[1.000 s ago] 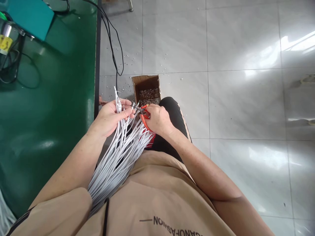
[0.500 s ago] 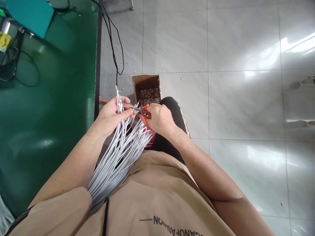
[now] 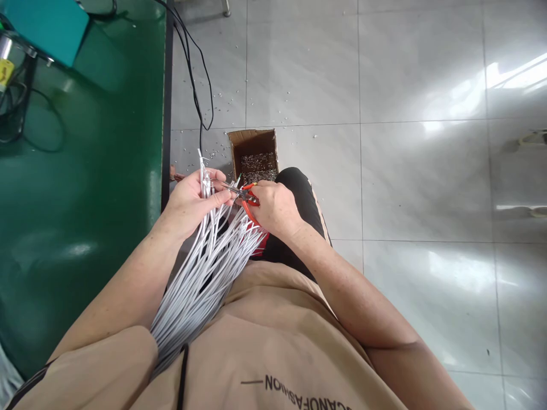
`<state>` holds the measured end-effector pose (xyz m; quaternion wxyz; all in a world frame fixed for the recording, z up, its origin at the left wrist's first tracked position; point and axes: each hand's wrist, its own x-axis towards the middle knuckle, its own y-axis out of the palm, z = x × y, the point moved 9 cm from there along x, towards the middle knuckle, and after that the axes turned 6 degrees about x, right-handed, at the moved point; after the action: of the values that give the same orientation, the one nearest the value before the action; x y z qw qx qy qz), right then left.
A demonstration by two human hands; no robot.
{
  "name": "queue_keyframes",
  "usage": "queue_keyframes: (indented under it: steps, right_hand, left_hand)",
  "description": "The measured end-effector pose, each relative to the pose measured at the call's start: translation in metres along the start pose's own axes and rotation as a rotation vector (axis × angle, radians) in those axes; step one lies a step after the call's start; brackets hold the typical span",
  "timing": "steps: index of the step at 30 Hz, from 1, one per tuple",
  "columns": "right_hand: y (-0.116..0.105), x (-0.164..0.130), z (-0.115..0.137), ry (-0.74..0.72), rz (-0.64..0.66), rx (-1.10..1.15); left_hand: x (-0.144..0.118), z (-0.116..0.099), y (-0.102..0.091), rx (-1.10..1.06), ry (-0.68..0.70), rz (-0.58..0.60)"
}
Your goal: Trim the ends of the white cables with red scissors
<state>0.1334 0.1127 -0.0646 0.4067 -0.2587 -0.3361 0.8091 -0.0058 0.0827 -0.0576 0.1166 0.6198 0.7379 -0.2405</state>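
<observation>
A thick bundle of white cables (image 3: 200, 285) runs from under my left arm up across my lap, its cut ends fanning out near my hands. My left hand (image 3: 199, 196) is closed round some of the cables near their tips, thumb and fingers pinching toward the right. In my right hand (image 3: 276, 205) is a pair of red-handled pliers (image 3: 249, 196), the fingers wrapped round its grips. The slim metal jaws point left and reach the cable ends beside my left fingertips. Whether the jaws bite on a wire is too small to tell.
Below my hands a cardboard box (image 3: 253, 136) on the floor holds many small clippings. More bits lie scattered on the tiles (image 3: 307, 74). To the left is a green table (image 3: 106, 171) with a teal box (image 3: 47, 28) and tools; black cords (image 3: 194, 80) hang by its edge.
Both hands stay nearly in place with the cables and pliers. The pliers' angle has shifted slightly, and the whole view has moved a little.
</observation>
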Motion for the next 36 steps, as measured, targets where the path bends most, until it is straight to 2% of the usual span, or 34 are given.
queue_keyframes:
  steps: [10,15,18,21,24,31,36]
  right_hand:
    - [0.006,0.002,0.000,-0.027,0.001,0.010]
    - [0.001,0.002,-0.004,-0.001,0.006,0.105]
    - [-0.008,0.002,-0.011,0.078,-0.020,0.289]
    - [-0.012,0.003,-0.016,0.169,-0.057,0.674]
    - [-0.009,0.006,-0.010,0.188,-0.065,1.000]
    - [0.005,0.004,-0.008,0.330,-0.087,1.234]
    - [0.006,0.003,-0.007,0.327,-0.098,1.321]
  left_hand:
    - [0.002,0.001,0.001,0.037,0.017,0.049]
    - [0.001,-0.001,0.003,0.016,0.014,0.056]
    - [0.000,-0.002,0.001,0.009,0.006,0.020]
    - [0.000,-0.002,-0.001,0.015,0.010,-0.006]
    - [0.002,-0.001,0.000,0.019,0.028,0.007]
    - [0.002,0.000,-0.003,0.043,0.051,-0.023]
    - [0.003,0.001,-0.004,0.028,0.052,-0.022]
